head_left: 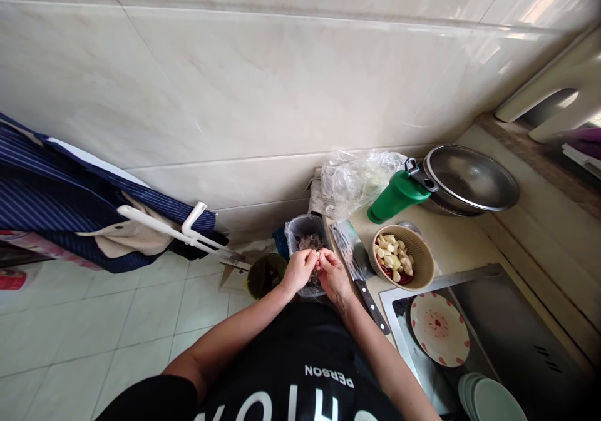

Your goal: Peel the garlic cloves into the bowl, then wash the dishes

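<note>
My left hand and my right hand meet fingertip to fingertip above a lined waste bin. Pinched between them is a small pale garlic clove, mostly covered by the fingers. Papery scraps fill part of the bin below. Just right of my right hand, a cleaver with a dark riveted handle lies along the counter edge. Beyond it stands a beige basket holding peeled garlic cloves, with red chillies under them.
A green shaker bottle, crumpled clear plastic bags and a metal pan occupy the back of the counter. At right, a patterned plate and stacked pale plates sit by the sink. A second bin stands left on the tiled floor.
</note>
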Motion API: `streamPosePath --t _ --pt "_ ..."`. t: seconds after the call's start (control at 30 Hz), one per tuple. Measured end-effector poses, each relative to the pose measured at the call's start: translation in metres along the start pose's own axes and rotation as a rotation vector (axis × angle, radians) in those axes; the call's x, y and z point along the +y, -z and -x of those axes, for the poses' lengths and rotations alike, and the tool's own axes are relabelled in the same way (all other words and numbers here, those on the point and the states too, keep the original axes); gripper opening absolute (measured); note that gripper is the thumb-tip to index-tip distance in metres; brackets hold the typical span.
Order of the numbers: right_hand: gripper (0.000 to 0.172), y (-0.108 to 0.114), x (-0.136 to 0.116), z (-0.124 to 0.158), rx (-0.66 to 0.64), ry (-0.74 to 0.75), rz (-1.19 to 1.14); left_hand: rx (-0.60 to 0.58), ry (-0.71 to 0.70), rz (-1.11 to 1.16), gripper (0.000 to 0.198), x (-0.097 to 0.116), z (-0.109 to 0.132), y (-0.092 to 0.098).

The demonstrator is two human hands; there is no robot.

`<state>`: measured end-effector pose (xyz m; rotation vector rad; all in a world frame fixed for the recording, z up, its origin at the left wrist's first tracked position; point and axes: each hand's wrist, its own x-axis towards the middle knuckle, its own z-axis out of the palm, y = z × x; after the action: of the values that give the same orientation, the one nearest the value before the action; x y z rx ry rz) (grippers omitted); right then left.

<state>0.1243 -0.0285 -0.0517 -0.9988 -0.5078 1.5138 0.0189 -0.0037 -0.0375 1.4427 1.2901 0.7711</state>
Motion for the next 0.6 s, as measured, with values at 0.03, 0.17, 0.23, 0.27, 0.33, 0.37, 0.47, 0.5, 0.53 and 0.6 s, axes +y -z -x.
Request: streamPosePath --t 0.03,0.17,0.23,0.27,0.33,0.37,0.47,0.5,0.53,0.6 --pt "0.025 0.001 -0.001 0.001 -0.028 -0.016 0.012 0.011 -0.009 -0.017 0.038 0.001 0.0 0.001" --pt "0.028 0.002 -0.002 0.001 -0.081 -0.032 0.092 0.006 -0.016 -0.038 0.039 0.003 0.002 0.004" --pt "0.026 0.001 -0.002 -0.001 -0.041 -0.008 0.073 -0.016 -0.011 -0.043 0.039 0.001 0.003 0.002" --pt "0.025 0.001 -0.002 -0.003 -0.014 0.013 0.049 -0.022 -0.006 -0.056 0.038 0.0 0.003 0.001" --pt "0.025 0.002 -0.006 -0.008 0.041 0.059 0.003 -0.028 0.007 -0.092 0.038 -0.005 0.004 0.0" --pt "0.025 0.004 -0.01 -0.01 0.063 0.081 -0.011 -0.036 0.013 -0.105 0.039 -0.009 0.004 0.0" --pt "0.026 0.011 -0.018 -0.015 0.075 0.092 -0.057 -0.025 0.025 -0.139 0.043 -0.022 -0.001 0.001" --pt "0.027 0.014 -0.02 -0.015 0.057 0.072 -0.083 -0.001 0.026 -0.162 0.045 -0.027 -0.003 0.002" --pt "0.028 0.017 -0.02 -0.015 0.033 0.047 -0.111 0.032 0.028 -0.194 0.046 -0.031 -0.006 0.003" --pt "0.027 0.022 -0.018 -0.014 -0.019 -0.007 -0.16 0.079 0.038 -0.257 0.049 -0.037 -0.011 0.005"
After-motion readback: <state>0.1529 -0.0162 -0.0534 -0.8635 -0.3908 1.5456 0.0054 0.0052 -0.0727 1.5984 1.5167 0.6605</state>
